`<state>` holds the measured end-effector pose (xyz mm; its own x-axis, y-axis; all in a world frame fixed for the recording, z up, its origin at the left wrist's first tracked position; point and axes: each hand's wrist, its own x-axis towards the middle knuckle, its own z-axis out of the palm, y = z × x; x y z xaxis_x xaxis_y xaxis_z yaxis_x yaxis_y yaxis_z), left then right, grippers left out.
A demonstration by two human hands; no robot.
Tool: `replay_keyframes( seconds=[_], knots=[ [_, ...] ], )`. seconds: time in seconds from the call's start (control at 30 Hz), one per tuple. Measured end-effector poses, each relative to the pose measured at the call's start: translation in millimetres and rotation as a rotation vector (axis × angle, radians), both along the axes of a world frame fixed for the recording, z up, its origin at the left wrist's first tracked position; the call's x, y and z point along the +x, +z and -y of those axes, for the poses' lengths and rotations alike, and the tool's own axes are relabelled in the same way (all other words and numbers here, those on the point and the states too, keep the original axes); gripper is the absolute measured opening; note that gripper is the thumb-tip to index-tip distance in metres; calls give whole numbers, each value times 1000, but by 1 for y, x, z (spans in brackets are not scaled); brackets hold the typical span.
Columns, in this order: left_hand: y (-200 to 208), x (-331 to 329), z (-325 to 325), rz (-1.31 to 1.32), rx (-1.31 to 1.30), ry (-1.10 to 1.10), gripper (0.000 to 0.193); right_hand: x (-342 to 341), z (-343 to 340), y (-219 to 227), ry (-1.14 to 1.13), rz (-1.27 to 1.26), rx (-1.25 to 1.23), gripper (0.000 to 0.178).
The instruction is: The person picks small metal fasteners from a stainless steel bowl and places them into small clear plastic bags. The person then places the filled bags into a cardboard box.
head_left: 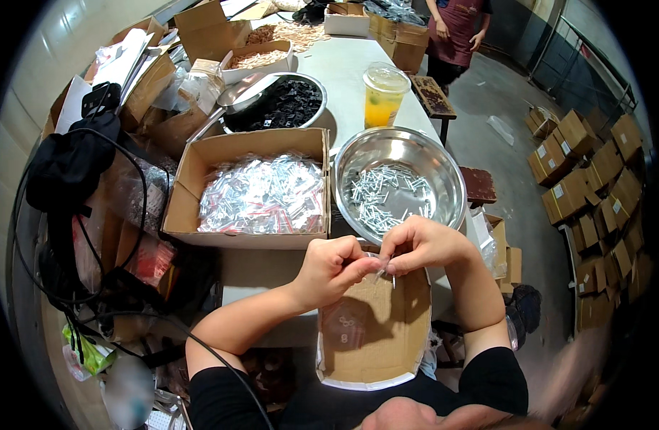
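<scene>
With my fingertips as the middle of the dial, my left hand (331,269) is closed in a pinch on a small clear bag (379,273), right at the centre. My right hand (419,247) meets it there from two o'clock, thumb and fingers pinched on a thin silver screw (394,282) that points down; my fingers hide most of both, so I cannot tell how far the bag's mouth is open. The cardboard tray (387,351) lies below, toward six o'clock, with another flat bag (346,326) on it at seven.

The bag should be almost weightless, limp and slick, likely to cling or fold shut; I'd take it by one lip near the top edge, thumb against finger, without pulling hard on the thin film. The screw should feel stiff, hard and light, likely to roll or slip, so I'd hold it near one end with the fingertips.

Loose screws (383,190) lie in the steel bowl (451,172) at twelve on the desk (344,57); the cardboard box (247,242) of bags sits at ten.
</scene>
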<state>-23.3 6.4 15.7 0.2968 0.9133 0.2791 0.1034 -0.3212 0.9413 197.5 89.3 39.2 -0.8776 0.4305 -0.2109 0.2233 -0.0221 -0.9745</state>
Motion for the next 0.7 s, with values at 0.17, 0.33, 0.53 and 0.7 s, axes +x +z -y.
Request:
replay_keyframes(
  seconds=[0.17,0.33,0.53,0.7],
  knots=[
    [0,-1,-6,-80,37,87,14,2,-5,-2,-20,-33,56,10],
    [25,-12,7,-162,275,260,11,6,-9,-2,-197,-68,-122,11],
    [15,-37,52,-94,223,459,10,2,-1,-3,-164,-79,-211,22],
    [1,-9,55,-301,563,479,17,-19,29,11,-57,-106,-278,59]
  ],
)
